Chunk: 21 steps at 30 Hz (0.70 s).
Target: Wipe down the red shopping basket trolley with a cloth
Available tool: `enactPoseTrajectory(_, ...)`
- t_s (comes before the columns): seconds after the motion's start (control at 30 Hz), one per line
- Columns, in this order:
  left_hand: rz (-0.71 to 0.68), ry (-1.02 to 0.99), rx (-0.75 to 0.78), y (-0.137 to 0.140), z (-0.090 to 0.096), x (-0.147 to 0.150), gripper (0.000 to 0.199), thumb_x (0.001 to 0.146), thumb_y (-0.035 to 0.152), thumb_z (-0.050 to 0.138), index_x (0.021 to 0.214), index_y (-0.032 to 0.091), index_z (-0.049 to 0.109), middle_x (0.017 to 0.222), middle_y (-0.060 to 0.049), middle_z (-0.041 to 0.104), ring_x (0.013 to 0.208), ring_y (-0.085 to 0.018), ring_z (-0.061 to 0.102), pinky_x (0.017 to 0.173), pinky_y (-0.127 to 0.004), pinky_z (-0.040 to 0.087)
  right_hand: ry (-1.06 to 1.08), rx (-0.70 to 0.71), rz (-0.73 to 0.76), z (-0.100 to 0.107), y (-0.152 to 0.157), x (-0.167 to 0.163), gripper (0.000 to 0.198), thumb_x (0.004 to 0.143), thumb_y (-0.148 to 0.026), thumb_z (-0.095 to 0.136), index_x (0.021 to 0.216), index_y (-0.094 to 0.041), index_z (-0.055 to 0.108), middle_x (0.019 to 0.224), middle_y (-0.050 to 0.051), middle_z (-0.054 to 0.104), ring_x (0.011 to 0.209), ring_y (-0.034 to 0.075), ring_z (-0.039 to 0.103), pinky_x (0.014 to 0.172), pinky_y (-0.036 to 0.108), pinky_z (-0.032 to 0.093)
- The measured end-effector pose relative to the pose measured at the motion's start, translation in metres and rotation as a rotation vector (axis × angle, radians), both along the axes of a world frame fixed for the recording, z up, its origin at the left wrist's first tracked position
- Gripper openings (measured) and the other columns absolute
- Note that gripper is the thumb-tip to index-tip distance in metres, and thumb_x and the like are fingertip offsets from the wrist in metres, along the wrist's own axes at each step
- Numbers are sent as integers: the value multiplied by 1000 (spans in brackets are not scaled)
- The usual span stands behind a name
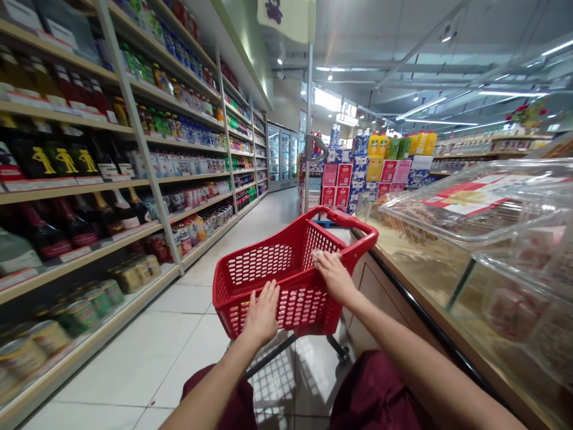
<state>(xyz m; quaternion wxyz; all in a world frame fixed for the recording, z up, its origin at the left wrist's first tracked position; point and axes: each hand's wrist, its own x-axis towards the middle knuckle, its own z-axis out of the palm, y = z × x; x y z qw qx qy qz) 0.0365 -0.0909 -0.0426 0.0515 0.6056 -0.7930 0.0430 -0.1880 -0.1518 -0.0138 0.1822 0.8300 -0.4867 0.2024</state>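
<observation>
A red plastic shopping cart (257,286) with perforated basket walls stands directly in front of me, its handle (351,221) toward the right. My left hand (262,313) lies against the near side wall, fingers stretched out toward the upper rim. Over the near rim, close to the handle end, reaches my right hand (332,272). A small white crumpled tissue or cloth (317,257) shows at its fingertips, mostly covered by the fingers. No goods are visible in the part of the basket that I can see.
Shelves of bottles and cans (147,140) line the left side. A glass-edged display counter (403,263) with clear food packages (483,191) runs close along the right. Stacked drink boxes (344,176) stand ahead, and glass-door fridges (283,152) are farther back. The floor (120,346) is tiled.
</observation>
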Motion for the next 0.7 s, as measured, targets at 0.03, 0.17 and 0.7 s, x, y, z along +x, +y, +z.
enactPoseTrajectory(0.03, 1, 2, 3, 1, 1, 0, 78, 60, 15, 43, 134, 11, 22, 145, -7, 11, 133, -20, 9, 106, -47, 13, -27, -10, -48, 4, -2, -6, 44, 80, -3, 32, 118, -13, 51, 129, 10, 44, 125, 25, 30, 102, 47, 26)
enactPoseTrajectory(0.17, -5, 17, 4, 2, 1, 0, 78, 59, 15, 42, 134, 11, 21, 145, -7, 9, 133, -20, 8, 106, -47, 12, -50, -18, -65, 2, 1, 10, 44, 80, -2, 32, 117, -13, 53, 129, 10, 45, 125, 24, 31, 102, 45, 28)
enactPoseTrajectory(0.7, -36, 46, 5, 2, -3, 5, 79, 58, 16, 42, 134, 12, 21, 145, -6, 12, 132, -20, 10, 107, -46, 10, -52, -8, 45, -21, 9, 42, 47, 79, -1, 32, 119, -15, 51, 130, 6, 44, 126, 20, 30, 103, 39, 30)
